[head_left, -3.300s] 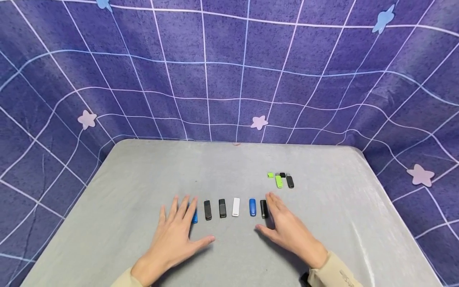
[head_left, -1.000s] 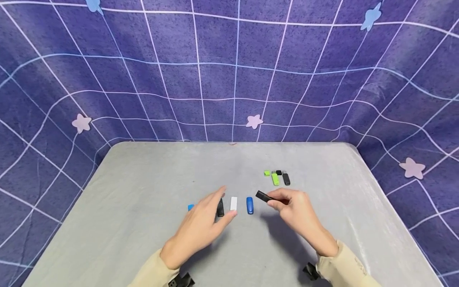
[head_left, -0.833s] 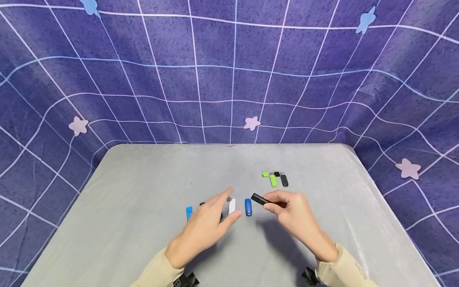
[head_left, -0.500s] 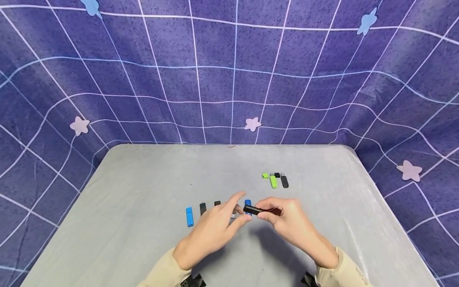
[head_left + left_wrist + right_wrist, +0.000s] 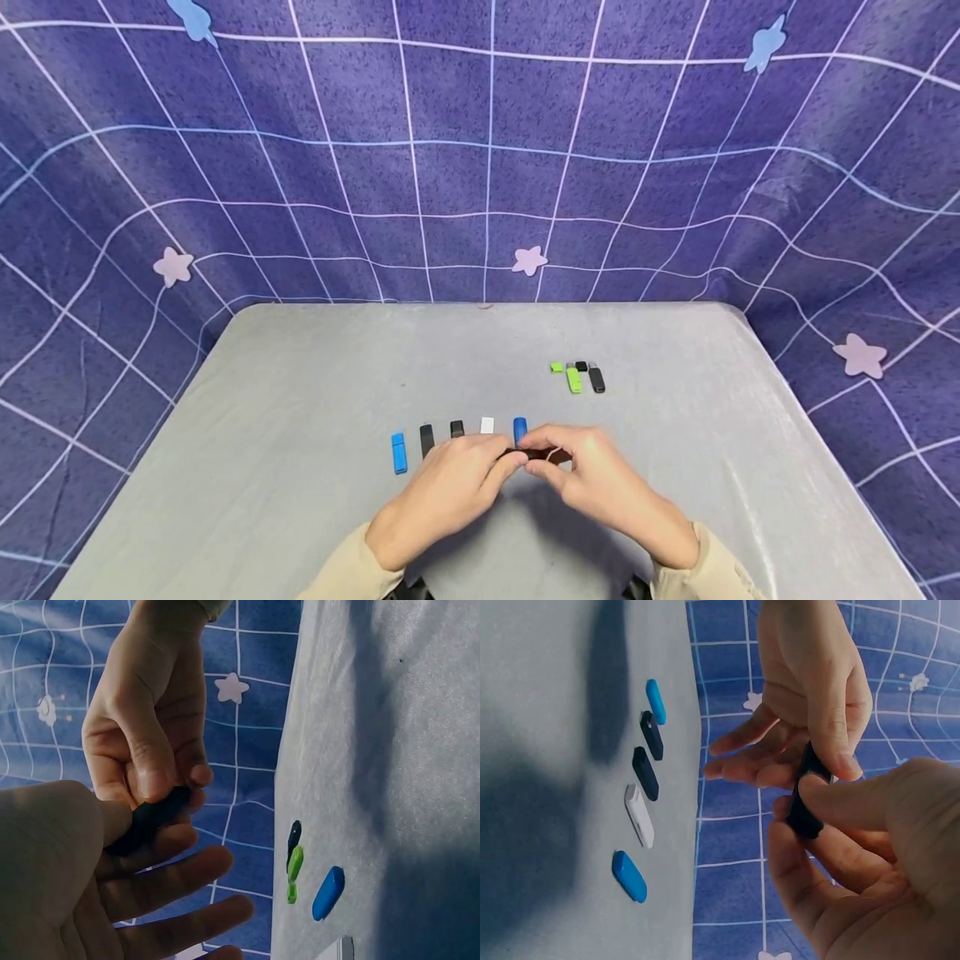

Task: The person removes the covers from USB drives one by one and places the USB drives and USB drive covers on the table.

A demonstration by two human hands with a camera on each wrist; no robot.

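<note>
Both hands meet over the table around one black USB stick [image 5: 805, 819], held up off the cloth. My left hand [image 5: 450, 487] pinches one end between thumb and fingers, its other fingers extended in the left wrist view. The opposite end is pinched by my right hand [image 5: 603, 492]. In the head view, fingers cover most of the stick. Behind the hands lies a row of sticks: a light blue one [image 5: 399, 453], a dark one [image 5: 427, 438], a black one [image 5: 457, 428], a white one [image 5: 487, 425] and a blue one [image 5: 521, 428]. The hands partly hide several of them.
Farther back to the right lie a green USB stick [image 5: 573, 380] and a black uncapped one [image 5: 597, 380], beside a green cap [image 5: 556, 367] and a black cap [image 5: 581, 366]. The grey-covered table [image 5: 337, 358] ends at a purple curtain [image 5: 450, 167].
My right hand picked up the black stick from the row's right end and brought it left. My left hand moved right from over the row and now pinches the stick's other end.
</note>
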